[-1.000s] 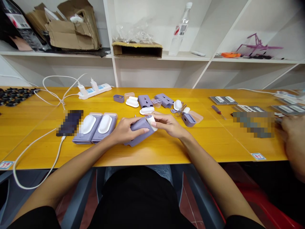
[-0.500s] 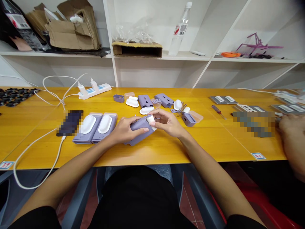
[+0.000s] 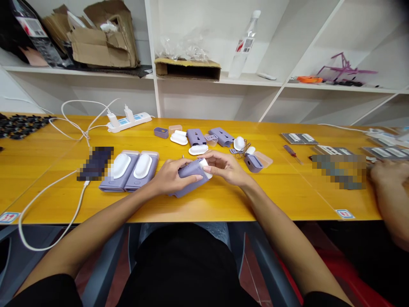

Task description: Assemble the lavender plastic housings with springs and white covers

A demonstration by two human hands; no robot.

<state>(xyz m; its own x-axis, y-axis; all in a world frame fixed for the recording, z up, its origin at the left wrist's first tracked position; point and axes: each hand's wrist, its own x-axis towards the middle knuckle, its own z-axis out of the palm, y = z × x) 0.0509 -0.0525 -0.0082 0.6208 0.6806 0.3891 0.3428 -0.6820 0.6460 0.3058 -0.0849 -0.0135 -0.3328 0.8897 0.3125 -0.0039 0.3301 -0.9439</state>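
You are gripping the lilac plastic housing (image 3: 192, 171) in your closed left hand (image 3: 172, 177), over the yellow wooden table (image 3: 287, 196), while your curled right hand (image 3: 225, 167) is pinching the white cap (image 3: 206, 167) at its end. It looks light, stiff and smooth, so you are best holding the body, and no lettering is showing readably on it

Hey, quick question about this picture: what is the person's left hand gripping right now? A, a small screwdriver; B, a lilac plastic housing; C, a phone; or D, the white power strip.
B. The left hand wraps around the lilac plastic housing, while the right hand has its fingers at the white end piece.
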